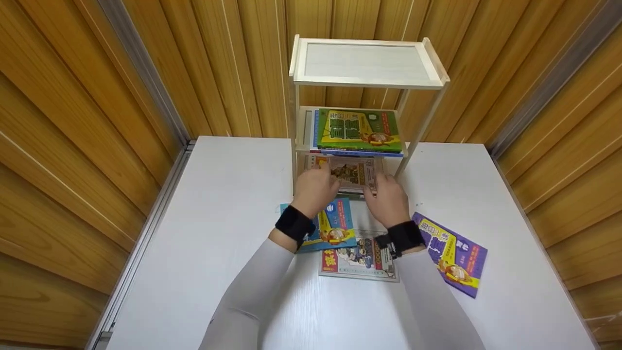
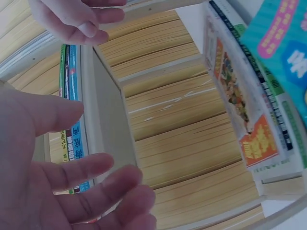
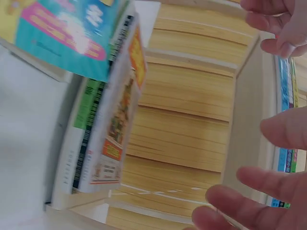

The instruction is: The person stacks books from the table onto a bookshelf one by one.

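My left hand (image 1: pixel 313 187) and right hand (image 1: pixel 388 199) are side by side at the front of a small white rack (image 1: pixel 299 80), over the lower shelf. Behind them lies a stack of books, topped by a comic-style book (image 1: pixel 350 170). Both wrist views show spread fingers with nothing between them; the left hand (image 2: pixel 62 182) and right hand (image 3: pixel 273 187) overlap the middle shelf's edge there. On that middle shelf a green book (image 1: pixel 359 129) tops another stack. The lower stack's spines (image 3: pixel 84 134) face the front, a little apart from the fingers.
On the white table in front of the rack are a light-blue book (image 1: pixel 335 226) and a comic-cover book (image 1: pixel 359 262) partly beneath it. A purple book (image 1: pixel 454 253) lies askew by the right forearm. Wood-slat walls (image 1: pixel 233 63) enclose the back and sides.
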`<act>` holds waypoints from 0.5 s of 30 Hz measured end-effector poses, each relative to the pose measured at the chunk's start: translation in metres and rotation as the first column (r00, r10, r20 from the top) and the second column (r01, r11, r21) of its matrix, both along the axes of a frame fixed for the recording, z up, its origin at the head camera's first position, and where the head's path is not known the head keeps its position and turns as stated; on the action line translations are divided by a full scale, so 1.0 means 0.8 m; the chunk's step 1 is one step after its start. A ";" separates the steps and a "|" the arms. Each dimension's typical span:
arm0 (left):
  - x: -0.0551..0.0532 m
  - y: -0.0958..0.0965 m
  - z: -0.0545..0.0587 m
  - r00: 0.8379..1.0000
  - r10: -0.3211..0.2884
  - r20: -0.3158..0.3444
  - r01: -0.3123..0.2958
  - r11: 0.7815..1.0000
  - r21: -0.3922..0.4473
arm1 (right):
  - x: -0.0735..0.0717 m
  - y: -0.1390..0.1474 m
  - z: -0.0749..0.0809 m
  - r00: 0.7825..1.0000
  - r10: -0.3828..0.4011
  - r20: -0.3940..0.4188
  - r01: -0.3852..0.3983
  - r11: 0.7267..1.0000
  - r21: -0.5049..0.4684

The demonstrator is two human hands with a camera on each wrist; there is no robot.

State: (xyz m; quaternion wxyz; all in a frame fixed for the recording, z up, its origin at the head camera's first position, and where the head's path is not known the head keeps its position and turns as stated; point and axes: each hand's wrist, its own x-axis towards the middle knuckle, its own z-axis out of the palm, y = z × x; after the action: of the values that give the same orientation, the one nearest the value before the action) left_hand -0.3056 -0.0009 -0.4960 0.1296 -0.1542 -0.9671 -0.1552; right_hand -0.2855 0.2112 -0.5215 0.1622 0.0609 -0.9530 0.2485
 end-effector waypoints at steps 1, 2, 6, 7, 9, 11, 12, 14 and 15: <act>0.004 -0.002 -0.005 1.000 0.006 0.002 -0.006 1.000 -0.005 | 0.005 0.000 -0.005 1.000 0.004 0.013 -0.004 1.000 0.001; 0.009 -0.003 -0.011 1.000 0.012 0.008 -0.012 1.000 -0.010 | 0.010 0.000 -0.010 1.000 0.008 0.028 -0.008 1.000 0.001; 0.030 -0.008 -0.036 0.996 0.058 0.067 -0.055 0.998 -0.038 | 0.029 0.004 -0.031 0.996 0.014 0.083 -0.013 1.000 -0.006; 0.036 -0.009 -0.042 0.994 0.068 0.080 -0.064 0.997 -0.045 | 0.034 0.005 -0.036 0.996 0.013 0.094 -0.012 1.000 -0.009; 0.048 -0.012 -0.054 0.990 0.086 0.111 -0.082 0.996 -0.039 | 0.044 0.009 -0.046 0.994 0.010 0.111 -0.009 1.000 -0.004; 0.059 -0.016 -0.067 0.988 0.099 0.122 -0.096 0.995 -0.035 | 0.053 0.013 -0.055 0.992 -0.002 0.130 0.000 1.000 0.011; 0.064 -0.018 -0.073 0.987 0.106 0.120 -0.103 0.994 -0.028 | 0.057 0.014 -0.059 0.991 -0.009 0.134 0.005 1.000 0.029; 0.075 -0.022 -0.085 0.984 0.127 0.123 -0.125 0.992 -0.025 | 0.066 0.016 -0.067 0.988 -0.018 0.151 0.009 0.998 0.062; 0.080 -0.025 -0.091 0.983 0.136 0.121 -0.134 0.991 -0.027 | 0.071 0.016 -0.071 0.987 -0.021 0.160 0.008 0.997 0.081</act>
State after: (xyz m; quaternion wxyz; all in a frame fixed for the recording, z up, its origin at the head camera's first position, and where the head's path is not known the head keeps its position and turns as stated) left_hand -0.2419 -0.0210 -0.5688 0.0788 -0.0797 -0.9829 -0.1464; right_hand -0.2290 0.2243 -0.5783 0.0840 0.0401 -0.9726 0.2129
